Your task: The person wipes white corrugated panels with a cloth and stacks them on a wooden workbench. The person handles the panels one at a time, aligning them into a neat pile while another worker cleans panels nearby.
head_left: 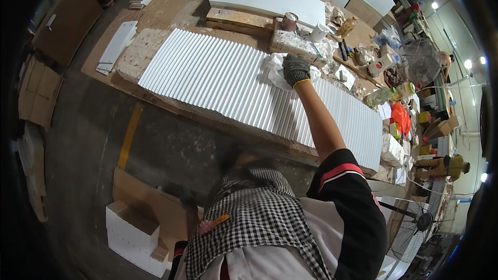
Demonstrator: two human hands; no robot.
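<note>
My right hand (296,69), in a dark grey knit glove with a yellow cuff, is closed on a white cloth (280,79). The cloth is pressed against a long white ribbed panel (207,67), near its far edge and right of its middle. The panel's ridges run crosswise, and it lies at a slant along the near side of the workbench. I cannot make out my left hand; only a bit of dark left sleeve shows at the lower edge.
Speckled foam blocks (145,54) lie on the workbench (171,0). Beyond the panel stand a rusty can (289,21), a white cup (319,32) and bottles. Across the bench, a gloved co-worker handles smooth white panels (270,0). White boxes (132,238) sit on the floor; fans stand right.
</note>
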